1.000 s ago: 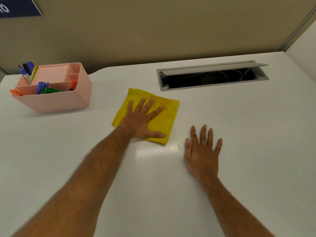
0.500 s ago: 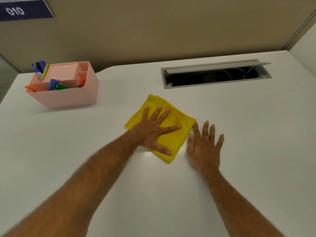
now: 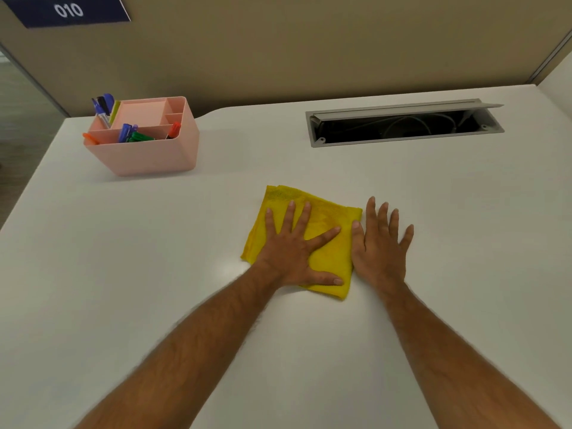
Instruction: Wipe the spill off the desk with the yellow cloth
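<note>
1. The left hand lies flat on the yellow cloth, palm down, fingers spread apart, gripping nothing.
2. The cloth sits folded on the white desk, near the middle, a little right of centre.
3. The right hand lies flat on the bare desk just right of the cloth, fingers extended and slightly apart, holding nothing. Its thumb side touches the cloth's right edge.
4. A faint glossy patch shows on the desk just left of the cloth's near corner; whether it is wet I cannot tell.
5. A pink organiser stands at the far left of the desk, well apart from the cloth. It is split into several compartments.
6. Its far-left slot holds blue pens standing upright, with a yellow-green item beside them.
7. Its near compartment holds a blue marker, a green marker and a red-capped marker; an orange marker pokes out at the left end.
8. The large and small far compartments look bare.
9. A grey cable tray is sunk into the far right of the desk, its lid tilted open, with cables inside.
10. A dark sign reading 010 hangs on the beige panel, far left.
</note>
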